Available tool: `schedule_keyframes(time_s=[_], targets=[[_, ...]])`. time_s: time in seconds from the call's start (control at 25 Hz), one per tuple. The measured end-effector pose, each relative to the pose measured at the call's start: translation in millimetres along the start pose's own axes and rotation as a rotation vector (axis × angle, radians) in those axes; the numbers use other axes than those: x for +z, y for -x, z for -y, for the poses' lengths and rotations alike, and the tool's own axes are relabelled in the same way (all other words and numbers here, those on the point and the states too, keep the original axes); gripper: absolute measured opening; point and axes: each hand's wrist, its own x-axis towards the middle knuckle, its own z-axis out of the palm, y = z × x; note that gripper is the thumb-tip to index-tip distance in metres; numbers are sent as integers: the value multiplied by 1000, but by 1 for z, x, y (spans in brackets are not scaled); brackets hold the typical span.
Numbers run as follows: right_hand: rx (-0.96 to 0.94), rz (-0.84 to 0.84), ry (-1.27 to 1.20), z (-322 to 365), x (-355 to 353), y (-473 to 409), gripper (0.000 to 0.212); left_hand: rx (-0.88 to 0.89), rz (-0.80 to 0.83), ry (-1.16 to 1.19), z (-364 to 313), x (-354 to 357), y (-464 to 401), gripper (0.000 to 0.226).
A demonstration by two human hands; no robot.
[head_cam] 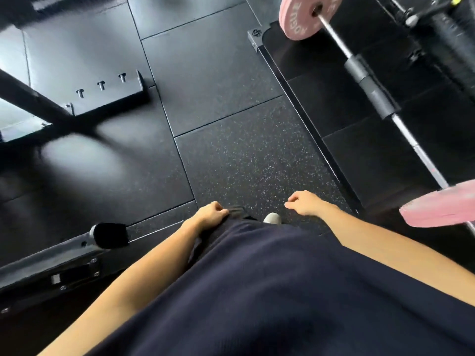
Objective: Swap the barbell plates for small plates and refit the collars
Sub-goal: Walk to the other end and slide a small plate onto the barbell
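Note:
A steel barbell [408, 140] runs from the top middle to the right edge, with a black pad wrapped round its middle. A pink plate [299, 18] sits on its far end and another pink plate [442, 208] on its near end at the right edge. No collar is plainly visible. My left hand [209, 214] hangs by my hip with loosely curled fingers and holds nothing. My right hand [305, 202] hangs a little forward, fingers also loosely curled and empty, well left of the near plate.
Black rubber floor tiles lie below me. A rack's black base with pegs [108, 96] stands at the left. A metal frame bar [64, 255] lies at the lower left. A raised platform edge [303, 104] runs beside the barbell. My shoe [272, 218] shows between my hands.

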Motion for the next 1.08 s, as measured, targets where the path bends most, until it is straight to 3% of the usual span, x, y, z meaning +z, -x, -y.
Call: schedule_keyframes(time_s=[0.12, 0.32, 0.72, 1.08], targets=[[-36, 44, 72, 40, -61, -52, 41, -21, -47, 75, -33, -51, -36, 41], [-50, 137, 187, 104, -136, -144, 42, -62, 55, 113, -62, -129, -115, 37], [-100, -12, 112, 303, -342, -312, 32, -41, -3, 144, -115, -430, -283, 38], [-92, 84, 176, 448, -484, -486, 34, -68, 81, 187, -175, -619, -433, 40]])
